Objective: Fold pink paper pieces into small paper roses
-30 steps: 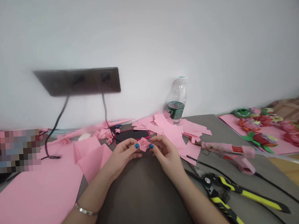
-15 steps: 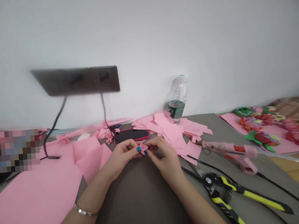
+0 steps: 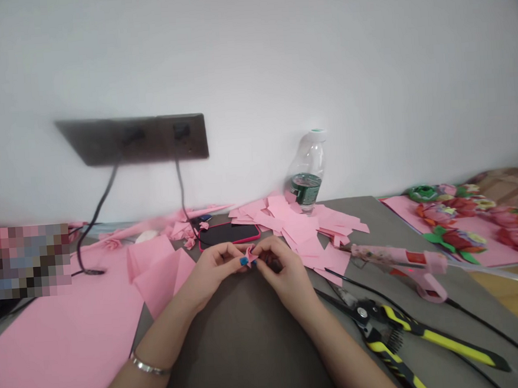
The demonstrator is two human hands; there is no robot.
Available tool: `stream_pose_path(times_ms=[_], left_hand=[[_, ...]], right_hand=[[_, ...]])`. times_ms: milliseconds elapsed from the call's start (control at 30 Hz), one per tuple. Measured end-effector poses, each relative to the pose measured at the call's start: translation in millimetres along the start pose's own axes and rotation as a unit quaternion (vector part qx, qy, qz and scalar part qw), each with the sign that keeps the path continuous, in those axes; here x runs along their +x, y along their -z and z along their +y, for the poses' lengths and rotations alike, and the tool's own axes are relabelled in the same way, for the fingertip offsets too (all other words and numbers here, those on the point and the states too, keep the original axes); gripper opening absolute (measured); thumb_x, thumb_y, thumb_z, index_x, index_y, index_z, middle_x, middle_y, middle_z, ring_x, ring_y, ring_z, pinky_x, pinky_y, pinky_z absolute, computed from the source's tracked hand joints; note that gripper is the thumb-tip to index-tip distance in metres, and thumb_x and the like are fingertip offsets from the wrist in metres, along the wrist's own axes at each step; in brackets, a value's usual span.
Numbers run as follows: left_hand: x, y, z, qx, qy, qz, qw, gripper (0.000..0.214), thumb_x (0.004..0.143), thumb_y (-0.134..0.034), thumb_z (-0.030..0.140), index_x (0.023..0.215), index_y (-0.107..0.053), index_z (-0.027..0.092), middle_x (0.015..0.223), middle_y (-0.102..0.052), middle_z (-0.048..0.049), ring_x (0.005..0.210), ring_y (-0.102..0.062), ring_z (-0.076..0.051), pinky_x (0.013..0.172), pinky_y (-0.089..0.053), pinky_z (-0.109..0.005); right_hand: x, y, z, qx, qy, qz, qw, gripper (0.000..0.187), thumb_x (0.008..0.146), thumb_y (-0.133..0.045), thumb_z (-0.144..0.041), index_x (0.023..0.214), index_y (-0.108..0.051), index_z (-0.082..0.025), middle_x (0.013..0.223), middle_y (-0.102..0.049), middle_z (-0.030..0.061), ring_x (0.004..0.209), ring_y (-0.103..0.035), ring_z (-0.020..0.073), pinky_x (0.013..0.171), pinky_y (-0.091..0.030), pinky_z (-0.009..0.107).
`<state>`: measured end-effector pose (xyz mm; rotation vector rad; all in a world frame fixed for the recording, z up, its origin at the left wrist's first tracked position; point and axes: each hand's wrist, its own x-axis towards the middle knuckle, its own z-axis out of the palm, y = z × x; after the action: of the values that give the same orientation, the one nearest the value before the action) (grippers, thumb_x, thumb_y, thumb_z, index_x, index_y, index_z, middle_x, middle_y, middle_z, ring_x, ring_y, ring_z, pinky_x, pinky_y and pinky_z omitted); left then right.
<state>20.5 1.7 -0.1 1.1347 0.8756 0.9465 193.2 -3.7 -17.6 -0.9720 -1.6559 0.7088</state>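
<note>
My left hand (image 3: 214,274) and my right hand (image 3: 282,269) meet over the grey mat, and their fingertips pinch a small folded pink paper piece (image 3: 250,256) between them. Most of that piece is hidden by my fingers, so its exact shape cannot be seen. A silver bracelet (image 3: 149,366) circles my left wrist. Just beyond my hands lies a phone in a red case (image 3: 228,234), and loose pink paper strips (image 3: 299,229) are heaped beyond my right hand.
A pink glue gun (image 3: 396,259) and yellow-and-black-handled pliers (image 3: 411,337) lie to the right, with a black cord. Pink paper sheets (image 3: 61,355) cover the left. A plastic water bottle (image 3: 307,179) stands by the wall, and paper flowers (image 3: 456,227) lie far right.
My hands have drawn closer together, and my fingers now cover more of the pink paper piece. The objects around them have not moved.
</note>
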Motion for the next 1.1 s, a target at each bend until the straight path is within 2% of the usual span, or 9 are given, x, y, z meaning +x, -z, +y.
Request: stream_pose_path(times_ms=[167,300,467,633,733,933,1100], left_hand=[[0,-0.9,1,-0.003,-0.001,0.009,1.000,0.021,0.077,-0.075,0.031,0.071,-0.064,0.015,0.083,-0.069,-0.0040,0.076,-0.061,-0.013,0.074,-0.048,-0.023],[1,-2.3,-1,-0.029,0.009,0.034,0.999,0.021,0.075,-0.077,0.033,0.079,-0.066,0.016,0.075,-0.067,-0.0008,0.070,-0.061,-0.011,0.071,-0.050,-0.023],[0,-6.4,-2,-0.022,-0.002,0.070,0.997,0.025,0.069,-0.082,0.033,0.082,-0.069,0.017,0.077,-0.072,-0.0015,0.069,-0.063,-0.012,0.069,-0.052,-0.024],[-1,-8.7,-2,0.024,-0.023,0.074,0.997,0.024,0.072,-0.079,0.034,0.089,-0.076,0.017,0.095,-0.077,-0.0075,0.086,-0.069,-0.020,0.077,-0.056,-0.030],[0,-8.2,-3,0.032,-0.036,0.067,0.997,0.024,0.072,-0.078,0.030,0.093,-0.078,0.018,0.101,-0.078,-0.0081,0.094,-0.070,-0.023,0.082,-0.056,-0.033],[1,-9.0,-5,0.059,-0.062,0.074,0.994,0.020,0.071,-0.078,0.024,0.090,-0.080,0.020,0.099,-0.079,-0.0073,0.098,-0.071,-0.026,0.092,-0.054,-0.040],[-1,-12.1,-4,0.084,-0.095,0.095,0.987,0.015,0.070,-0.077,0.020,0.084,-0.081,0.022,0.095,-0.079,-0.0067,0.094,-0.072,-0.026,0.091,-0.055,-0.040]], right_hand=[[0,1,-4,-0.025,0.008,0.006,1.000,0.012,0.080,-0.059,-0.009,0.076,-0.062,-0.020,0.076,-0.061,0.0021,0.066,-0.056,0.0153,0.057,-0.043,0.026],[-1,0,-5,-0.013,-0.005,0.013,1.000,0.009,0.081,-0.061,-0.012,0.079,-0.064,-0.021,0.076,-0.065,0.0026,0.067,-0.061,0.0164,0.060,-0.049,0.027],[-3,-1,-1,0.030,-0.059,0.016,0.998,0.004,0.081,-0.062,-0.019,0.080,-0.066,-0.019,0.078,-0.068,0.0046,0.069,-0.065,0.0176,0.062,-0.052,0.029],[-2,-1,3,0.095,-0.129,0.042,0.986,0.009,0.077,-0.066,-0.026,0.079,-0.066,-0.018,0.073,-0.069,0.0046,0.063,-0.065,0.0172,0.060,-0.053,0.029],[0,1,2,0.142,-0.148,0.043,0.978,0.013,0.075,-0.070,-0.030,0.078,-0.065,-0.018,0.072,-0.069,0.0042,0.063,-0.066,0.0173,0.061,-0.055,0.029],[2,3,-1,0.197,-0.174,0.025,0.965,0.023,0.071,-0.077,-0.038,0.075,-0.066,-0.018,0.069,-0.070,0.0038,0.063,-0.068,0.0173,0.063,-0.057,0.029],[3,4,1,0.239,-0.220,0.008,0.946,0.033,0.066,-0.080,-0.046,0.072,-0.066,-0.018,0.064,-0.070,0.0028,0.057,-0.066,0.0160,0.059,-0.056,0.029]])
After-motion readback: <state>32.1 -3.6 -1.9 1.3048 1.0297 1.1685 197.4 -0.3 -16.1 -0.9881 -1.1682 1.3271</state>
